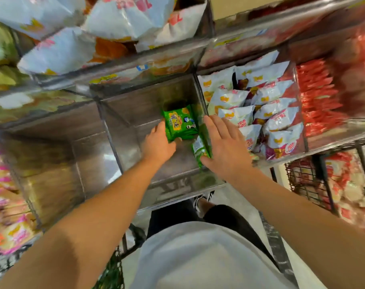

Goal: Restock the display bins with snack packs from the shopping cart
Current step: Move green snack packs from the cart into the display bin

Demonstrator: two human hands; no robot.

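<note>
Green snack pack (180,122) in left hand (157,142), clear bin (135,113).

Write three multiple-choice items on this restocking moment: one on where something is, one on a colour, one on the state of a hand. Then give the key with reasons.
1. Where do the green snack packs lie?
A. In the clear bin in the middle
B. In the bin of white packs to its right
C. On the floor

2. What colour are the packs in the far right bin?
A. Blue
B. Red
C. Black

3. How is the right hand held?
A. Clenched in a fist, holding nothing
B. Fingers straight, flat against an upright green pack
C. Hanging away from the bins

Key:
1 A: the green packs sit inside the nearly bare middle bin, with the left hand gripping their edge.
2 B: that bin is stuffed with red packs.
3 B: its fingers are stretched out along the upright green pack at the bin's right wall.
</note>
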